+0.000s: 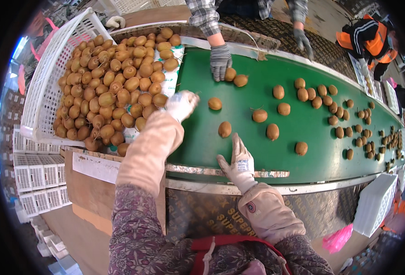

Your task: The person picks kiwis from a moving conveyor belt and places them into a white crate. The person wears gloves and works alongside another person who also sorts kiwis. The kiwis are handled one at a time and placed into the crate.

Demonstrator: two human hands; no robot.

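Observation:
My left hand [181, 105], in a white glove and blurred, is over the near end of the green conveyor belt [202, 137], beside a kiwifruit pile [120, 79]. Its fingers are curled, and I cannot tell whether anything is inside them. Over the belt's near edge, my gloved right hand [239, 163] has its thumb apart from its fingers and holds nothing. Just past its fingertips lies one kiwifruit [224, 129]; a second kiwifruit [215, 103] sits farther across. More loose kiwifruit [272, 132] are spread along the belt to the right.
Across the belt, a co-worker's grey-gloved hand [221, 62] touches kiwifruit [230, 74]; their other hand [303, 43] hangs over the far edge. A tipped white plastic crate [56, 75] backs the pile. White foam trays [375, 204] stand at right, stacked crates [39, 172] at lower left.

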